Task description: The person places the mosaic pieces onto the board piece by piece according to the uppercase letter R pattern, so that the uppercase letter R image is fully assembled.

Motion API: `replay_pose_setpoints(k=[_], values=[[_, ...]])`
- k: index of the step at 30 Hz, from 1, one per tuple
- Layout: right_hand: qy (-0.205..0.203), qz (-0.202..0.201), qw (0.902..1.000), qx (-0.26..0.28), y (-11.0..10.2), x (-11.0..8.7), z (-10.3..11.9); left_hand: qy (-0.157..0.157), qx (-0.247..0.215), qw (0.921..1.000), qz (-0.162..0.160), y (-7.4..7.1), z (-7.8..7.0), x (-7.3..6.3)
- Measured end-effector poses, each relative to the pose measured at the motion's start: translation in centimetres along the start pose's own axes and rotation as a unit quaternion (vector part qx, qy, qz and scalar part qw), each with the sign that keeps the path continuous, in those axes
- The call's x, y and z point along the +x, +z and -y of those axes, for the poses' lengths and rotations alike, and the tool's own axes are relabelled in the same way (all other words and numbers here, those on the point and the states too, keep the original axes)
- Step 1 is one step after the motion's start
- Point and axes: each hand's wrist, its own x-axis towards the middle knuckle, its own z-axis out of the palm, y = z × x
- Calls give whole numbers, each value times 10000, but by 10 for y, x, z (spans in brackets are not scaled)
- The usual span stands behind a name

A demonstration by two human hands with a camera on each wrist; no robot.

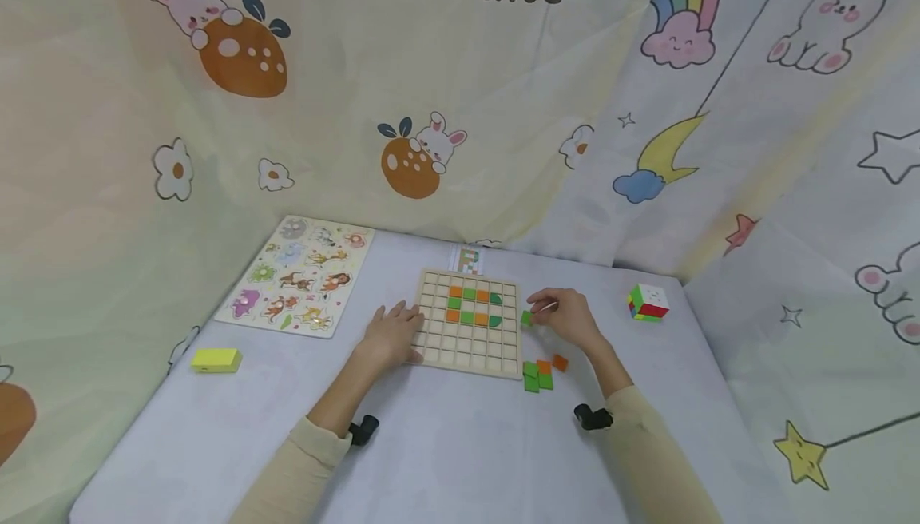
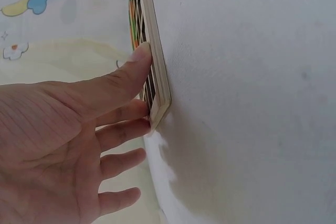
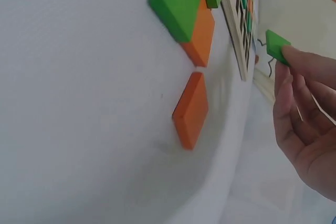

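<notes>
A wooden grid board (image 1: 470, 352) lies on the white table, with orange and green tiles forming two rows and a left-side link; each row ends in a rounded dark-green piece (image 1: 495, 321). My left hand (image 1: 390, 339) rests at the board's left edge. In the left wrist view, that hand's thumb (image 2: 118, 85) touches the frame near a corner, the other fingers spread out fairly straight. Just off the board's right side, my right hand (image 1: 568, 317) pinches a green square tile (image 3: 275, 45) between thumb and fingers, raised above the table in the right wrist view.
Loose green and orange tiles (image 1: 545, 380) lie by the board's near-right corner, one orange tile (image 3: 191, 111) apart. A pattern card (image 1: 469, 259) is behind the board. An animal puzzle board (image 1: 295, 276) and yellow block (image 1: 216, 360) lie left; a puzzle cube (image 1: 649, 302) stands right.
</notes>
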Motion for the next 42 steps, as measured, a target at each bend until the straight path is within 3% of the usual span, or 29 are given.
replay_pose_setpoints(k=[5,13,24,32,42], values=[[41,-205,9996,214,9,18,3,-26,-53,10000,-4,0,0,-1],[66,127,9996,254,29,38,13,-2,-86,10000,-21,-1,-2,-3],[-57,232,9997,39,42,45,23,10,-18,10000,-66,1,-3,1],[207,246,9990,-304,47,53,25,-1,-16,10000,-70,0,-1,0],[210,242,9987,-401,46,51,26,-10,-43,10000,-77,3,4,1]])
